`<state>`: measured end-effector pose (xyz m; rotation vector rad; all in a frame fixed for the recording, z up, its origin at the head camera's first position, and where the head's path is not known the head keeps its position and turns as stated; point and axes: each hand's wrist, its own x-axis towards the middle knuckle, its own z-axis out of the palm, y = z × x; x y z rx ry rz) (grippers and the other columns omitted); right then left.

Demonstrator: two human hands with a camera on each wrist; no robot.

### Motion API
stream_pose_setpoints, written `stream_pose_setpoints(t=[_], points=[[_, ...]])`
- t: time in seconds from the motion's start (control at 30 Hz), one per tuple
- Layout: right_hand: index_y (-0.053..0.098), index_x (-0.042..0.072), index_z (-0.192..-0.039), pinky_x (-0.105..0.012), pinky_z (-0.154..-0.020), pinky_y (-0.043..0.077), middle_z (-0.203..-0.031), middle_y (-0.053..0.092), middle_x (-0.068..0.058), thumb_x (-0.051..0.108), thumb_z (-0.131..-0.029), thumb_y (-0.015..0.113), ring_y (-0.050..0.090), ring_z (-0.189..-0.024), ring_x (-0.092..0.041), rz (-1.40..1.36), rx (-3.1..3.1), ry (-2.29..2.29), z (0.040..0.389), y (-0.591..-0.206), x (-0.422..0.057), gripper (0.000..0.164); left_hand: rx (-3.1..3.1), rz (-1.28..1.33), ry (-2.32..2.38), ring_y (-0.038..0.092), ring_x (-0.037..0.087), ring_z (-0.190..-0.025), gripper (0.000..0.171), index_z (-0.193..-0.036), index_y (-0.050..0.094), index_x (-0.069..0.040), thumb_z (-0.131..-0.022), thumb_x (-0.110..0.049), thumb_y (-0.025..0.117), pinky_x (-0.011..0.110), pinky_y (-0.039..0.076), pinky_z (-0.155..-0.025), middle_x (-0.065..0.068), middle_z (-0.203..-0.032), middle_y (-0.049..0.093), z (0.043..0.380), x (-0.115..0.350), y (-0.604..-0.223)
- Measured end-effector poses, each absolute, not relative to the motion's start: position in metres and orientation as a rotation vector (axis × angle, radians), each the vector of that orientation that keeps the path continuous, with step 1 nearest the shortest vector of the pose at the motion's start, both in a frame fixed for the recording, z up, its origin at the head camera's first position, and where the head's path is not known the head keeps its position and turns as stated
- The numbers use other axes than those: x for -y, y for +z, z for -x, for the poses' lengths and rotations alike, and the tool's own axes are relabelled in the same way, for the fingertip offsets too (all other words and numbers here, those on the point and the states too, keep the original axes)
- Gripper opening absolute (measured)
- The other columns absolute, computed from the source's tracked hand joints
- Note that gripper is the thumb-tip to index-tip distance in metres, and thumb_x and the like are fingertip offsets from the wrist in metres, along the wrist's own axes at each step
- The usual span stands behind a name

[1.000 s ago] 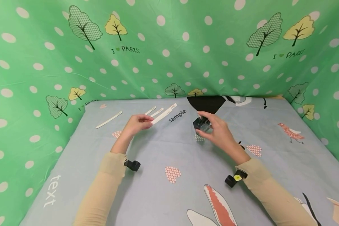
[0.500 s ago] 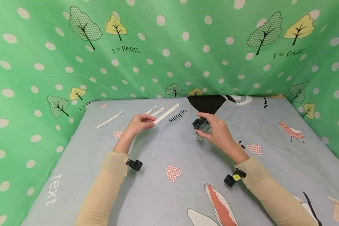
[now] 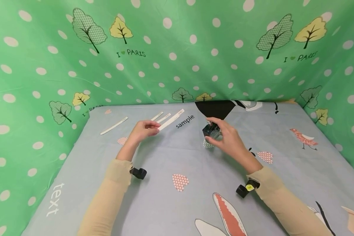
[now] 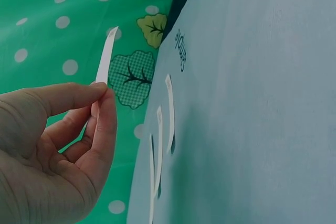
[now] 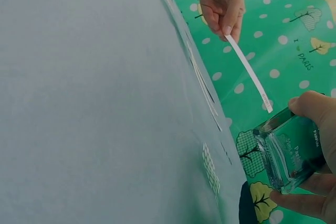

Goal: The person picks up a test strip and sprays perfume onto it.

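Note:
Between thumb and fingertips my left hand [image 3: 142, 131] pinches a white paper perfume test strip [image 3: 170, 121], raised above the cloth and pointing away to the upper right. Small print marks the far end of the strip [image 5: 249, 72] in the right wrist view. My right hand [image 3: 229, 139] grips a dark, square glass perfume bottle [image 3: 213, 130], index finger on the sprayer top and thumb low on the other side. Lettering shows on the bottle [image 5: 294, 153], which is tilted, its top facing the strip. A gap separates bottle and strip in the head view.
More white strips lie on the grey-blue printed cloth [image 3: 180, 157]: one strip [image 3: 113, 126] at the far left, others, such as this strip [image 4: 170, 114], behind and below my left hand. A green dotted curtain [image 3: 177, 49] hangs at the back and both sides.
The left hand and its strip shift slightly right, then back left. The right hand stays nearly in place, the bottle turning a little in its grip.

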<state>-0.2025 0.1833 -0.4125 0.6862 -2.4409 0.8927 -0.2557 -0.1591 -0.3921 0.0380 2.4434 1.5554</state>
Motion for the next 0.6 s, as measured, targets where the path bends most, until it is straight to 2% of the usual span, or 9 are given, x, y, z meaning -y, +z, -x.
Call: stream_pose_setpoints(t=[0.13,0.23,0.5,0.6], points=[[0.049,0.018,-0.141,-0.051,-0.094,0.056,-0.133,0.062,-0.013,0.017,-0.081,0.083,0.062,-0.120,-0.033,-0.681,2.448,0.892,0.201,-0.413,-0.185,0.069,-2.462,-0.027,1.537,0.062,0.002,-0.078,0.035,-0.123,0.064,0.006,-0.091,-0.005,0.069,0.035,0.059,-0.091,0.007,-0.098,0.069,0.254,0.164,-0.393],[0.049,0.018,-0.142,-0.051,-0.092,0.057,-0.133,0.062,-0.013,0.017,-0.081,0.083,0.063,-0.119,-0.034,-0.681,2.447,0.884,0.201,-0.413,-0.187,0.069,-2.485,-0.011,1.511,0.062,0.003,-0.078,0.034,-0.123,0.066,0.004,-0.091,-0.006,0.070,0.036,0.059,-0.091,0.009,-0.101,0.069,0.254,0.167,-0.393],[0.050,0.019,-0.140,-0.044,-0.074,0.057,-0.129,0.064,-0.014,0.019,-0.080,0.084,0.067,-0.100,-0.029,-0.678,2.429,0.880,0.201,-0.411,-0.190,0.069,-2.491,0.005,1.501,0.061,0.001,-0.079,0.035,-0.124,0.065,0.003,-0.091,-0.008,0.070,0.031,0.059,-0.089,0.007,-0.102,0.070,0.253,0.175,-0.391],[0.051,0.019,-0.140,-0.042,-0.072,0.057,-0.129,0.064,-0.014,0.019,-0.080,0.084,0.067,-0.100,-0.029,-0.680,2.430,0.883,0.200,-0.412,-0.192,0.068,-2.490,0.012,1.506,0.061,0.001,-0.079,0.037,-0.126,0.064,0.004,-0.092,-0.008,0.070,0.032,0.059,-0.090,0.007,-0.103,0.070,0.252,0.178,-0.390]])
